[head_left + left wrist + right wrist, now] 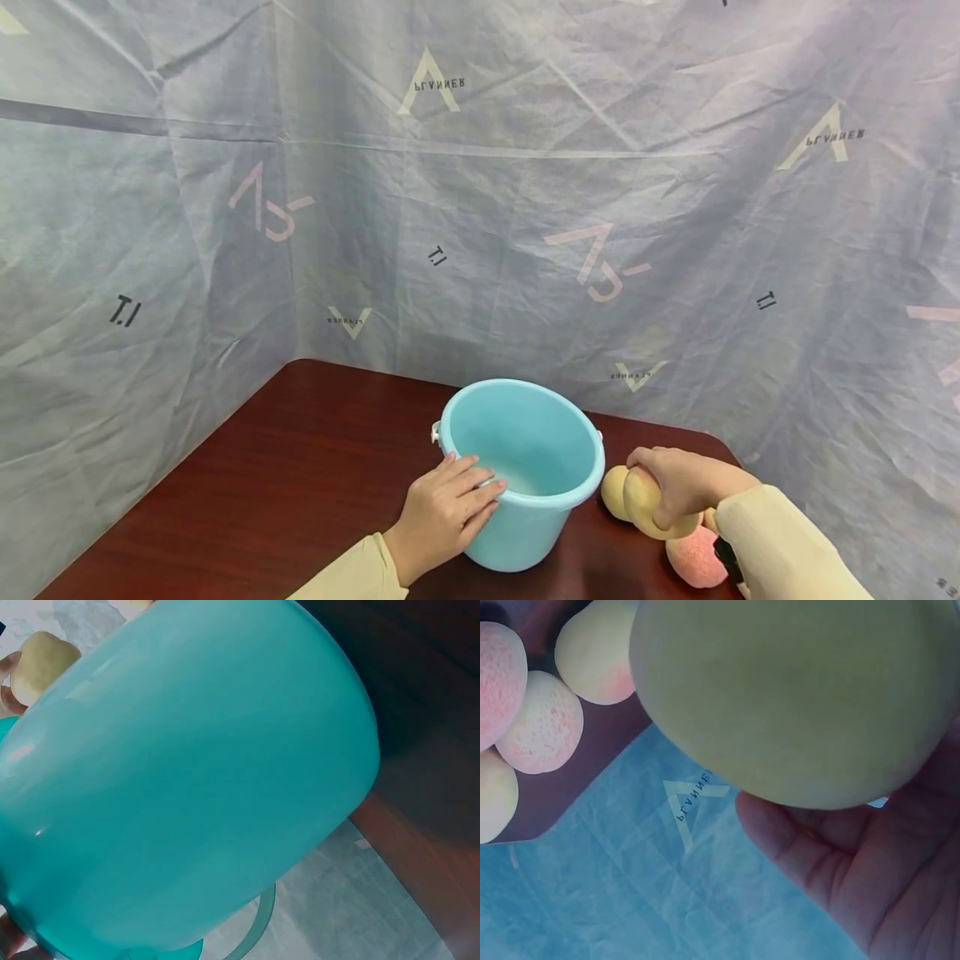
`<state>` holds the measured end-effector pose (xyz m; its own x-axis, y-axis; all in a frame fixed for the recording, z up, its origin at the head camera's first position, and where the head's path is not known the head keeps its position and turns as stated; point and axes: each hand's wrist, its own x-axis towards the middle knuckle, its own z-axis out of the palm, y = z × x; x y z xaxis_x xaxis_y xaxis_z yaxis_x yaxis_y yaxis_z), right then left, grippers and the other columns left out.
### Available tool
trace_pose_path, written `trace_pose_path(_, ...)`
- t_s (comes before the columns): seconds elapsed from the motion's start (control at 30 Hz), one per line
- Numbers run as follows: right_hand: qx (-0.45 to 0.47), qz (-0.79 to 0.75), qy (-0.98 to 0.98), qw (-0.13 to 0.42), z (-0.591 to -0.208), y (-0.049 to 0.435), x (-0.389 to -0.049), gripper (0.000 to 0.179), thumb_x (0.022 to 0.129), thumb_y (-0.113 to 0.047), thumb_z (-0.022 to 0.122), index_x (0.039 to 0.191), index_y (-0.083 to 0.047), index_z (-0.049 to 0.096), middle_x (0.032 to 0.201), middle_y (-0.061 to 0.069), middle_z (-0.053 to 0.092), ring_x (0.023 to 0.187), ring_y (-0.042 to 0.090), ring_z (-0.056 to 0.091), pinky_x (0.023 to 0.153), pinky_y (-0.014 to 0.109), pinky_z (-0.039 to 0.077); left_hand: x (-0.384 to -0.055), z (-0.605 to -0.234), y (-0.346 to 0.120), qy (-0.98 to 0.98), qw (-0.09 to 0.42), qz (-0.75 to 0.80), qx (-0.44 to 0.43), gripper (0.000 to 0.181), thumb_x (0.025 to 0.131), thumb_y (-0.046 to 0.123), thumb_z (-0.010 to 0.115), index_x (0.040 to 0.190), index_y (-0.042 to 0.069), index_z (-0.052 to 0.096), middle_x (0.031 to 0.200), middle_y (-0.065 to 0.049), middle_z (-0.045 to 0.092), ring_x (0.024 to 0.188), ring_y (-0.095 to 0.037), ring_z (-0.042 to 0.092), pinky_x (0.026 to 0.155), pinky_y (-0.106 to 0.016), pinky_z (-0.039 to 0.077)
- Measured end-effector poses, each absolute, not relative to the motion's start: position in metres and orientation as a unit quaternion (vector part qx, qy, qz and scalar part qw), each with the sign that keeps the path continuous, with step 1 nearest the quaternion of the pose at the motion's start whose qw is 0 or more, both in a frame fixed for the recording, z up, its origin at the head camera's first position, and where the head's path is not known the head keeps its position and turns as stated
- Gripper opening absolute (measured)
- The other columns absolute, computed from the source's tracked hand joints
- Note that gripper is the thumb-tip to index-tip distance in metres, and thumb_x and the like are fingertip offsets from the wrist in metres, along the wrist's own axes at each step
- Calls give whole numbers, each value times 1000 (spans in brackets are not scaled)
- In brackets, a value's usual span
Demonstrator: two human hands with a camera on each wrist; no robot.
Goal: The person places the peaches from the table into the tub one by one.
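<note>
A light blue bucket (517,533) stands upright on the table, its mouth tilted into my view and its inside bare. My left hand (446,508) grips the near-left rim, fingers bent over the edge. To the bucket's right, my right hand (686,479) holds a pale yellow peach (642,500) from above, thumb on the near side. The same peach (795,697) fills much of the right wrist view, with part of the hand (900,862) beneath it. In the left wrist view the bucket's outer wall (187,772) covers most of the picture.
Beside the held peach lies another yellow peach (614,492). A pink peach (697,557) sits under the right forearm; several peaches show in the right wrist view. The dark red table (300,467) meets a grey printed cloth (480,250) at its back and left edges.
</note>
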<state>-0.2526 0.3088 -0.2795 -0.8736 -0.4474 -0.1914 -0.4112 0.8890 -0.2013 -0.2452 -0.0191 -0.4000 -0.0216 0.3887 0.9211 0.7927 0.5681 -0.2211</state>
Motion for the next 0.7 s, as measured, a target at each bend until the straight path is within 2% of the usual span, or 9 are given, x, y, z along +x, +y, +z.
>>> trace_pose_path(0.33, -235, -66, 965, 96, -272, 307, -251, 54, 54, -1, 73, 105, -10, 57, 86, -2, 52, 73, 13, 49, 62, 30, 42, -248, -408, -11, -674, 585, -210, -399, 30, 101, 28, 50, 96, 14, 76, 93, 1, 70, 94, -20, 64, 82, -43, 52)
trace_pose_path(0.7, -284, -120, 949, 64, -271, 309, -255, 51, 56, -8, 70, 105, -10, 57, 83, -6, 52, 66, 6, 48, 57, 26, 41, -246, -408, -10, -676, 584, -208, -398, 29, 101, 28, 51, 97, 14, 76, 92, 2, 69, 90, -20, 64, 79, -43, 53)
